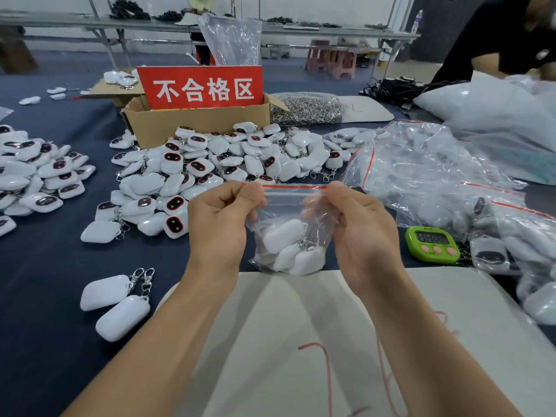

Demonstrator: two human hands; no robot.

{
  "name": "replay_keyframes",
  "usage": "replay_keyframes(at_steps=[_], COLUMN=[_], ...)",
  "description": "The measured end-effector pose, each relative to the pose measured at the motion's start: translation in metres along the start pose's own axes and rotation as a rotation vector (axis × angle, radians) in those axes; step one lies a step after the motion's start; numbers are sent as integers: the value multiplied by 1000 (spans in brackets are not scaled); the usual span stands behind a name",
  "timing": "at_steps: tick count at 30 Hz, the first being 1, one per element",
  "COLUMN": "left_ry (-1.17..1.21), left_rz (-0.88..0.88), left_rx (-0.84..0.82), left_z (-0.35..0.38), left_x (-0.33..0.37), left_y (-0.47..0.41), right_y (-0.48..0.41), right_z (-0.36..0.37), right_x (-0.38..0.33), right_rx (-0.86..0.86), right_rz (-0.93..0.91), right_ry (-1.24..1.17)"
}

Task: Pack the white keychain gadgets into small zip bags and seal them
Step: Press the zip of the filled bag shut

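Note:
A small clear zip bag (288,212) with a red strip along its top hangs between my hands above the table's near part. Inside it lie white keychain gadgets (285,248) with metal clasps. My left hand (222,218) pinches the bag's top left corner at the zip. My right hand (358,224) pinches the top right corner, fingers curled behind the plastic. A big heap of loose white gadgets (210,170) lies just beyond. Two more gadgets (115,302) lie at the near left.
A cardboard box (195,121) with a red sign stands behind the heap. Filled and loose zip bags (427,173) pile up on the right, with a green timer (431,245) beside them. A white board (331,341) lies under my forearms. Another person's sleeve (493,46) shows top right.

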State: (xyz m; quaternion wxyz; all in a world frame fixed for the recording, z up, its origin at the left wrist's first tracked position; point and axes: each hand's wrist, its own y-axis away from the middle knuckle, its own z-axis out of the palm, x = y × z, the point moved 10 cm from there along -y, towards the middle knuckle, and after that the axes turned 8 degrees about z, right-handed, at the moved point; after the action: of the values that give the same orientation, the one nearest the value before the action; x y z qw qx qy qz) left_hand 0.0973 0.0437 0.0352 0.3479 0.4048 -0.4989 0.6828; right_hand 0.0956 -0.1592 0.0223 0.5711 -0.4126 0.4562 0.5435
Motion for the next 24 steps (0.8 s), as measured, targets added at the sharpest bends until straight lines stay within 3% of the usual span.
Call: replay_keyframes(at_steps=[9, 15, 20, 24], left_ry=[51, 90, 79, 13], left_rz=[-53, -136, -399, -433], left_rx=[59, 157, -376, -371], left_z=[-3, -13, 43, 39], left_x=[-6, -20, -43, -50], left_y=[2, 4, 27, 26], right_y=[-1, 6, -4, -4], right_z=[-7, 27, 7, -2], right_x=[-6, 24, 23, 28], right_rx=[36, -374, -96, 46], right_rz=[-86, 100, 79, 88], right_ry=[79, 399, 263, 257])
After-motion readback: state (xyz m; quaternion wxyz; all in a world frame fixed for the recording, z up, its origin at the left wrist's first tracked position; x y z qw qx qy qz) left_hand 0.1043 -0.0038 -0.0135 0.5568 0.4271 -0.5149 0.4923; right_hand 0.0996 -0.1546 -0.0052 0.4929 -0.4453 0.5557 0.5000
